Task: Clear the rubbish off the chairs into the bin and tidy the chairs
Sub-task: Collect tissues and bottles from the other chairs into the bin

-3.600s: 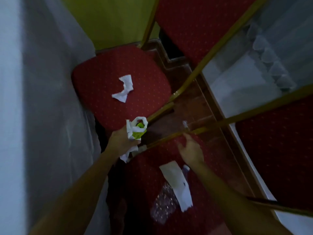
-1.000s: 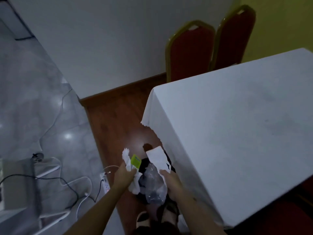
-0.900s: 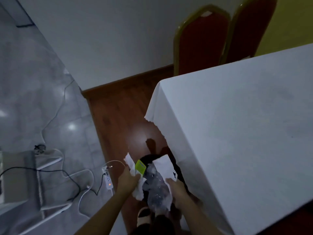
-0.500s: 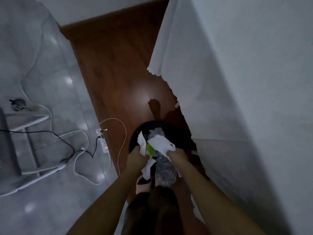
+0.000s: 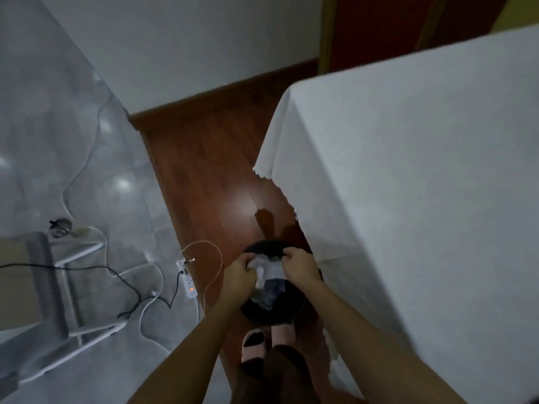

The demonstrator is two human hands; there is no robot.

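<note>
A round black bin (image 5: 272, 314) stands on the wooden floor beside the table. Both hands hover over its mouth. My left hand (image 5: 237, 272) is closed on crumpled white tissue (image 5: 258, 268); the green wrapper seen before is hidden. My right hand (image 5: 299, 263) grips white paper and a crushed clear plastic bottle (image 5: 269, 294), which hangs down into the bin. Two red chairs (image 5: 376, 30) with gold frames stand at the far end of the table.
A table with a white cloth (image 5: 423, 170) fills the right side. A white power strip (image 5: 186, 279) with cables lies on the grey tiles to the left, near a white metal frame (image 5: 73, 287). My slippered feet (image 5: 269, 341) stand just behind the bin.
I turned from the chairs with the rubbish and came to the bin. Since half a second ago both hands have lowered the rubbish into the bin's mouth.
</note>
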